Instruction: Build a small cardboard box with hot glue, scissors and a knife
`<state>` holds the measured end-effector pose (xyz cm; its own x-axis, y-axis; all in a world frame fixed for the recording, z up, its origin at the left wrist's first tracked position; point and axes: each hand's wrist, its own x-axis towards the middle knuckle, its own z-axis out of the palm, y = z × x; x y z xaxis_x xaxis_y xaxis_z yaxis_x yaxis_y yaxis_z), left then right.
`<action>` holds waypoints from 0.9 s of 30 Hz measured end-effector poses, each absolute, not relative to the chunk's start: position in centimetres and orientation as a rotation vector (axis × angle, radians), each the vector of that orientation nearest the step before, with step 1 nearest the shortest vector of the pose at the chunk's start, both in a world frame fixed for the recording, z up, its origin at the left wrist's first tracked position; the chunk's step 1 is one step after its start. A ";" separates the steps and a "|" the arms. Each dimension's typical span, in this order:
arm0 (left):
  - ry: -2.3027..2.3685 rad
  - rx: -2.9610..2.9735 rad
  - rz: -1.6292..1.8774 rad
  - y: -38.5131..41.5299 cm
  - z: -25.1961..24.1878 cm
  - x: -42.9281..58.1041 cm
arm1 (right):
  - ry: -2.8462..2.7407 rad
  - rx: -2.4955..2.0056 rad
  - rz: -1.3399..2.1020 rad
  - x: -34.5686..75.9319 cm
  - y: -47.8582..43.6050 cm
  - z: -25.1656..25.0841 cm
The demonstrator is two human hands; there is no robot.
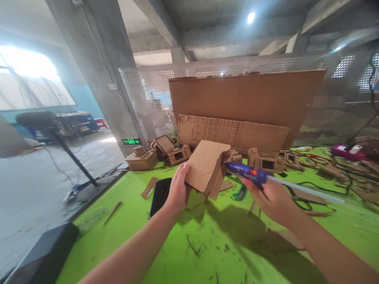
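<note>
My left hand is closed on a folded brown cardboard piece, holding it up above the green table. My right hand grips a blue hot glue gun. Its nozzle touches the right edge of the cardboard piece. A pale glue stick juts from the back of the gun toward the right.
A black phone lies on the table beside my left hand. Several small cardboard models stand along the back, under large cardboard sheets leaning on a perforated metal screen. Cables and scraps lie at right. A dark box is at left.
</note>
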<state>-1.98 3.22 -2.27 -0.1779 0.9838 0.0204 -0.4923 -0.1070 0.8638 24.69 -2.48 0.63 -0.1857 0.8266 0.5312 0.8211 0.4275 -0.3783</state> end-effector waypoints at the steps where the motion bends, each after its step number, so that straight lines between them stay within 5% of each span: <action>1: 0.892 0.802 1.578 3.1 -2.2 -1.9 | -1.988 -1.393 -0.012 24.8 -2.4 0.5; 27: 0.890 0.983 1.538 2.4 -1.7 -1.7 | -1.915 -1.237 -0.272 24.9 -1.1 -0.9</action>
